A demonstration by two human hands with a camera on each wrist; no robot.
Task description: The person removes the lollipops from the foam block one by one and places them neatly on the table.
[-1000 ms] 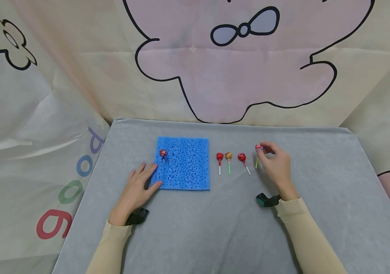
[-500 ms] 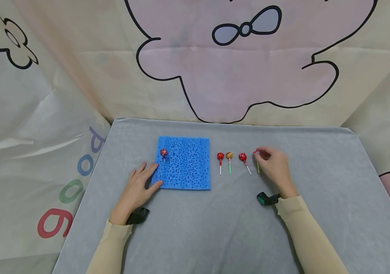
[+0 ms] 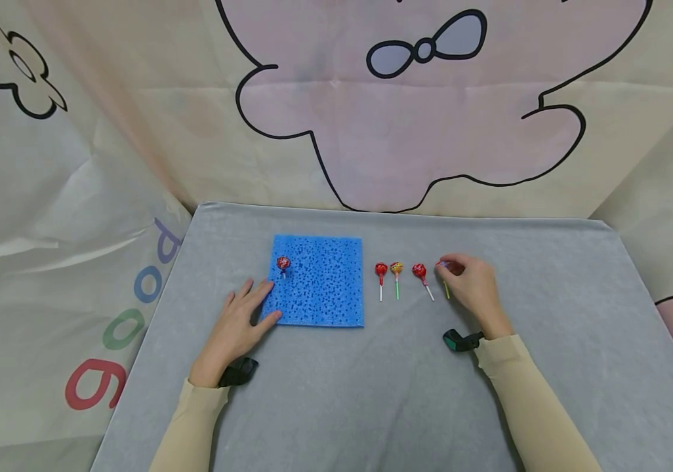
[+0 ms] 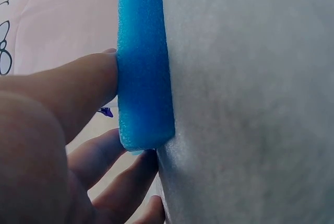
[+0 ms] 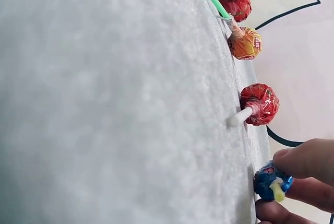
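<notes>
With right hand [image 3: 471, 288], pinched blue-wrapped lollipop [image 5: 264, 183] by the head, right of red lollipop [image 3: 419, 270] on worktop [image 3: 360, 393]; with left hand [image 3: 235, 328], fingers spread, touched left edge of blue foam [image 3: 325, 288]. Seemed light, hard, slick-wrapped; likely best gripped at the head, sparing the thin stick [image 3: 447, 292].

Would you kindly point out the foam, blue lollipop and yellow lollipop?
Foam [image 3: 325, 285]: head view, top face.
Blue lollipop [image 5: 266, 183]: right wrist view, wrapped head.
Yellow lollipop [image 5: 246, 44]: right wrist view, wrapped head.
</notes>
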